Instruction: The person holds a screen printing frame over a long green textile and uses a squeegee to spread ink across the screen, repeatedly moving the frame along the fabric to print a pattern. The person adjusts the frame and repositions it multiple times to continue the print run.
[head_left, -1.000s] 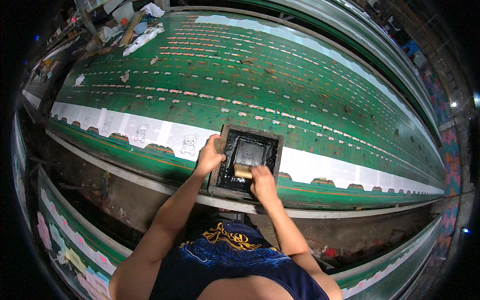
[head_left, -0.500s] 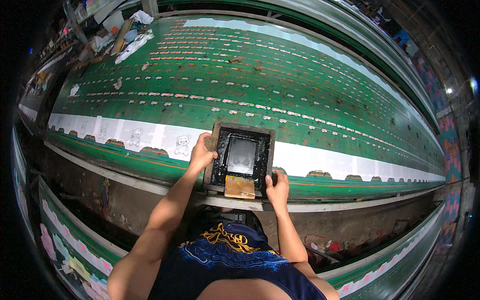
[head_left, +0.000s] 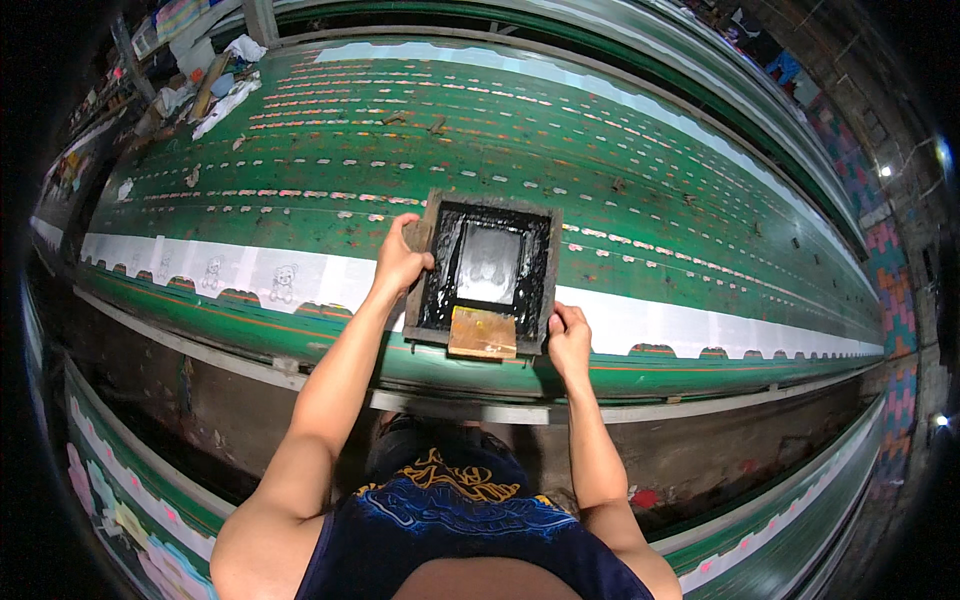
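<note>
A small wooden screen-printing frame (head_left: pixel 488 262) is between my hands over the near side of the green table. Black ink coats the inside of its borders, around a greyish mesh window. A squeegee with a wooden block handle (head_left: pixel 482 333) rests against its near end. My left hand (head_left: pixel 402 262) grips the left side, thumb on the edge. My right hand (head_left: pixel 569 343) holds the lower right corner with curled fingers. Beneath runs a white fabric strip (head_left: pixel 640 320); to the left it bears black teddy bear outlines (head_left: pixel 284 283). Whether the frame touches the fabric, I cannot tell.
The long green table (head_left: pixel 330 225) carries rows of small coloured print marks and another white strip (head_left: pixel 450 57) along its far edge. Crumpled cloths (head_left: pixel 228 108) lie at its far left end. Behind me stands another green table with printed strips (head_left: pixel 150 495).
Both hands have carried the frame, squeegee with it, rightward along the strip and farther from the table's near edge. The printed bears now lie farther left in view.
</note>
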